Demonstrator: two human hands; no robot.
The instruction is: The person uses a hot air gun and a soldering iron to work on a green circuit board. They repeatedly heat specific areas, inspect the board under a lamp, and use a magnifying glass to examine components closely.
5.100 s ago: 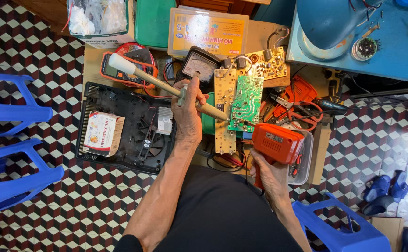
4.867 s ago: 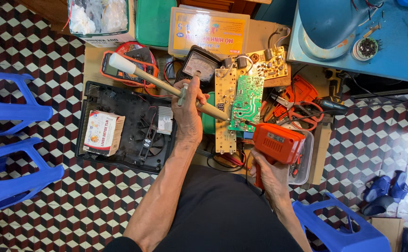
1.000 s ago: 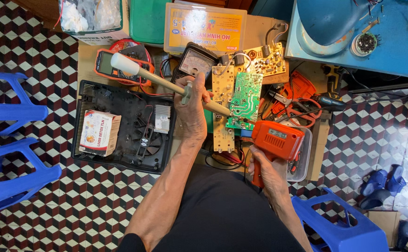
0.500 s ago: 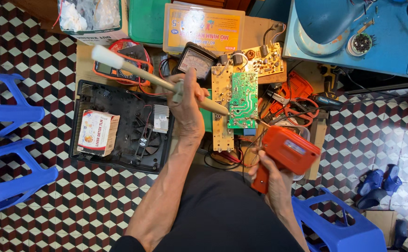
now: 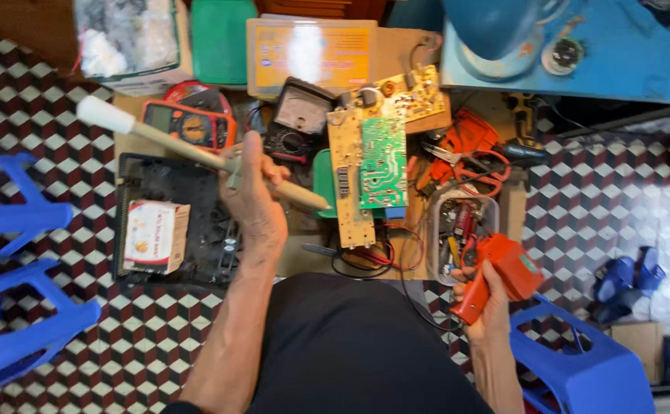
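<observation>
The left hand (image 5: 254, 203) holds its grip pressed around a long pale wooden-handled tool (image 5: 197, 153), white at its far end, slanting down toward the green circuit board (image 5: 383, 161) and its tan board (image 5: 348, 184). The right hand (image 5: 488, 307) is clamped on an orange-red pistol-shaped tool (image 5: 503, 272), held off to the right above a blue stool (image 5: 588, 368). Meters, pliers and a clear tray (image 5: 457, 230) crowd the work spot; open checkered floor (image 5: 595, 207) lies on the right.

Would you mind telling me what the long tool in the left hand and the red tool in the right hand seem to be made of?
Long tool: apparently a pale matte handle, plastic or wood, with a white tip. Red pistol-shaped tool: probably moulded plastic, judging by its smooth, slightly glossy shell.
</observation>
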